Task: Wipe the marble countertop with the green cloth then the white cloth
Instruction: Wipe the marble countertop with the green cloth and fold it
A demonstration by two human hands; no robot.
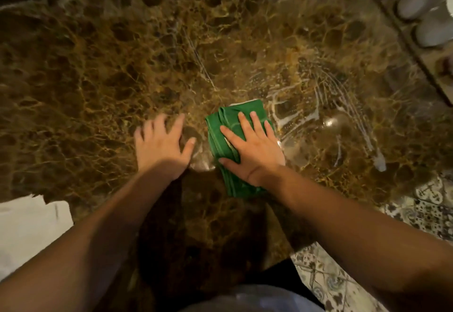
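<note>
A white cloth [29, 228] lies far left of the green cloth [221, 127]. The left hand [161, 146] rests flat, fingers spread, on the table [98, 78] (no writing visible); the right hand [255, 147] presses flat on the green cloth.

Patterned floor tiles [426, 213] lay at lower right; pale rounded objects [416, 0] lined the dim upper right.

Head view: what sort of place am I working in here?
Most likely a home kitchen or dining area. The brown veined marble countertop carries wet soapy streaks, patterned floor tiles show past its near right edge, and the right hand presses a folded green cloth flat on it.
</note>
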